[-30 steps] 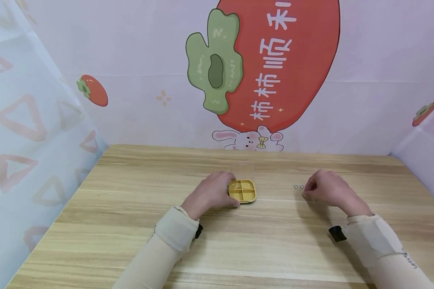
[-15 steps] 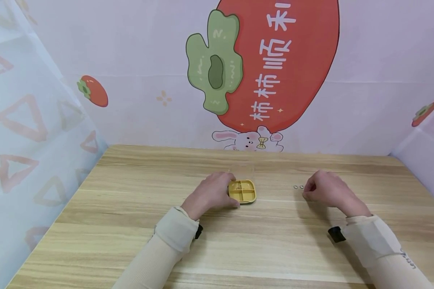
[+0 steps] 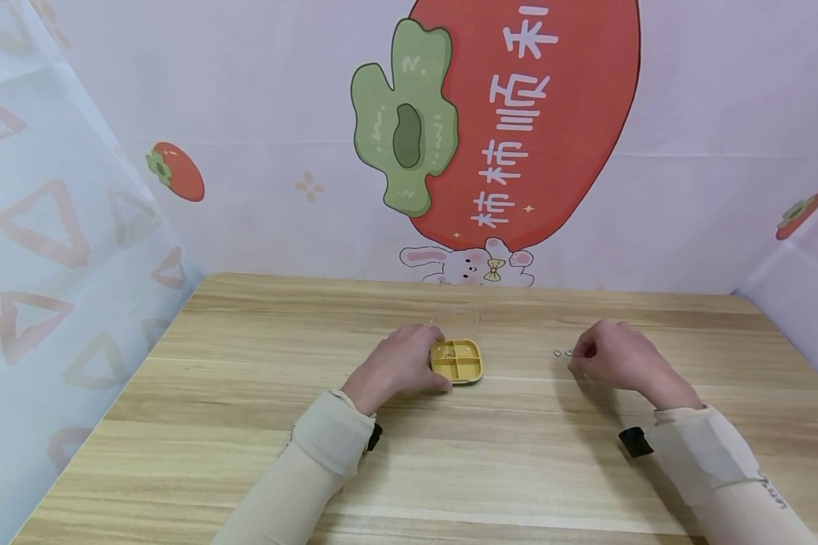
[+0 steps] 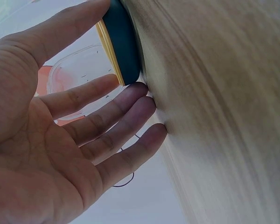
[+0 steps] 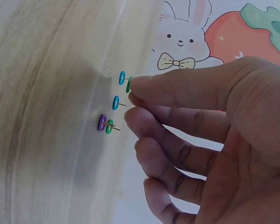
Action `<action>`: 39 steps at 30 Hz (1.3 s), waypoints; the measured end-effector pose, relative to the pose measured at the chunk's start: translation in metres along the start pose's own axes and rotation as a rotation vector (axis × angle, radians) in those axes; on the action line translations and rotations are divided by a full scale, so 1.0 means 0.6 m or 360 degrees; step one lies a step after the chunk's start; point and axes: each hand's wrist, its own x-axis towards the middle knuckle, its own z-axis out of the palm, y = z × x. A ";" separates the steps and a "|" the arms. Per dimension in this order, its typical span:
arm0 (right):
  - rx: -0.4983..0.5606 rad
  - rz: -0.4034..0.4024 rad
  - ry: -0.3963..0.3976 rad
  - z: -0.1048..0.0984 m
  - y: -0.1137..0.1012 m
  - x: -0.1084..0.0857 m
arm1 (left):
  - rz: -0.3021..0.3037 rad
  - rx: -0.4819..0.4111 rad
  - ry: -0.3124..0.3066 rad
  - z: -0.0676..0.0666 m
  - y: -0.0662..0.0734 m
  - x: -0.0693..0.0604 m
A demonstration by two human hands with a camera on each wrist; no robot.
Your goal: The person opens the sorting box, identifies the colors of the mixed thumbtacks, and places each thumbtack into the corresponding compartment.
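My left hand [image 3: 398, 361] holds a small four-compartment box [image 3: 457, 370], thumb on its near edge and index finger on the far one. The box is yellow inside; its outer wall [image 4: 123, 44] is dark teal in the left wrist view. Its clear lid [image 3: 456, 322] lies folded back. A tiny item sits in the far left compartment, too small to name. With thumb and index finger, my right hand [image 3: 616, 356] pinches a green thumbtack [image 5: 129, 85]. Beside the fingertips, a blue thumbtack [image 5: 115, 102], a purple thumbtack [image 5: 101, 122] and others lie pin up.
The wooden table [image 3: 518, 454] runs back to an upright printed backdrop [image 3: 279, 212] with a persimmon and a rabbit. A printed side sheet [image 3: 48, 272] stands along the left edge, another at the right.
My right fingertips have shifted very slightly at the thumbtacks. My left hand and the box have stayed in place.
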 end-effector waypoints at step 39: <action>0.0116 -0.0151 0.0135 0.006 -0.024 -0.001 | -0.0015 -0.0084 -0.0052 -0.008 -0.001 -0.005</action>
